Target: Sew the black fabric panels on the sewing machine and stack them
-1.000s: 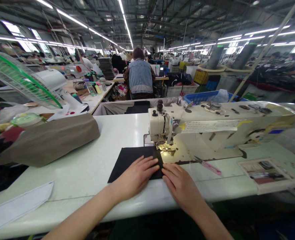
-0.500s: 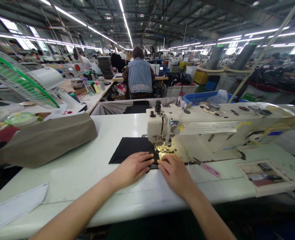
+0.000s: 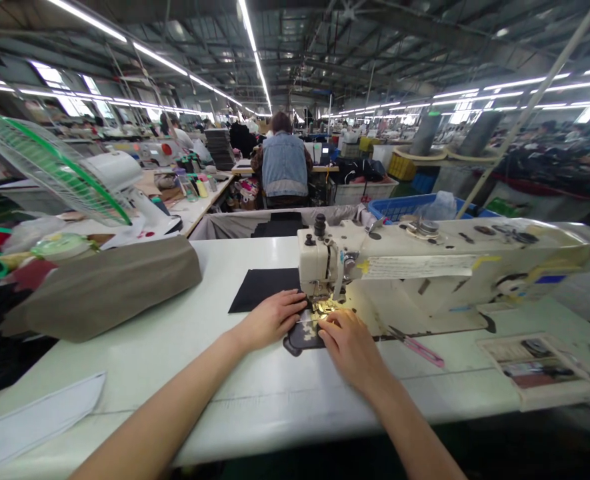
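Note:
A black fabric piece (image 3: 261, 288) lies flat left of the white sewing machine's (image 3: 313, 264) needle area, its right end hidden by the machine head and my fingers. My left hand (image 3: 273, 319) rests on the fabric's near edge, fingers stretched out and flat. Close to the lit presser foot, my right hand (image 3: 349, 340) has thumb and fingers drawn together; whatever they hold is hidden. Between both hands the dark, worn bed plate (image 3: 305, 335) is exposed. Pink-handled scissors (image 3: 422, 350) lie right of my right hand.
A grey-brown fabric bundle (image 3: 119, 287) lies at the left, with a white panel (image 3: 39, 417) nearer me. A tool tray (image 3: 539, 367) sits at the right. Beyond the table (image 3: 175, 380) are a fan (image 3: 59, 170), a blue basket (image 3: 399, 207) and a seated person (image 3: 285, 163).
The black fabric has shifted away from me, uncovering the bed plate. My left hand has moved along with it, and a gap has opened between my hands. My right hand stays near the presser foot.

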Motion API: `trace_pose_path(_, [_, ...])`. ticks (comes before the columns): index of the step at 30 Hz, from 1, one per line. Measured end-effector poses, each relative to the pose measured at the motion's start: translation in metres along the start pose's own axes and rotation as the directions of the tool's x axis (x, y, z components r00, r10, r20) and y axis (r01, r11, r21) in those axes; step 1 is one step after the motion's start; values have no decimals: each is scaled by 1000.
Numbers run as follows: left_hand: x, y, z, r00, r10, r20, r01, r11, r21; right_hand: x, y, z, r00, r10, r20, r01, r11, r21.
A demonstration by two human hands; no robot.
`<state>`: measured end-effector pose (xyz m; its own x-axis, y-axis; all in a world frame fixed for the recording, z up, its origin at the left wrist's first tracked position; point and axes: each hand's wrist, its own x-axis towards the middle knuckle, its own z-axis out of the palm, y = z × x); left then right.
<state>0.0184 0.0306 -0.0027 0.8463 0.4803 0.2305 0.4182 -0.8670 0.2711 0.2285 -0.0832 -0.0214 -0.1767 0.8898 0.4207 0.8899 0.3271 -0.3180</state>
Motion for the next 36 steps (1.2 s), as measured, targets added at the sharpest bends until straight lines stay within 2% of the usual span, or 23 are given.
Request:
trace_pose_path(3, [-4,2,2,1000,-24,4,24,1000,18,-19,-3,7,998,-13,-58,15,999,34])
trace_pose_path(7, [-7,4,2,999,-33,-2,33,999,7,-41,-6,16,993,-31,-113,31,1000,-5])
trace_pose_path(13, [-8,5,4,998,-59,6,59,998,13,-46,-6,14,994,-57,-93,58,998,0])
trace_pose_path(17, [-9,6,8,996,-84,24,84,996,10,-48,7,11,995,-67,-78,68,997,22])
trace_pose_path(21, [-23,13,3,995,-85,46,84,996,30,-54,27,9,992,-15,-124,18,1000,23])
trace_pose_path(24, [-34,24,-5,989,-144,-13,145,980,136,-55,35,10,989,1,-147,0,1000,8])
trace_pose_path(28, [-35,28,-8,926,-366,-94,378,893,244,-53,33,12,991,3,-132,-6,1000,-17])
trace_pose_path(33, [-20,11,-10,855,-504,-119,514,797,318,-54,33,13,993,-5,-117,3,1000,-18])
trace_pose_path(36, [-26,-5,-29,818,-561,-125,564,742,363,-56,37,16,990,-41,-135,37,999,-31])
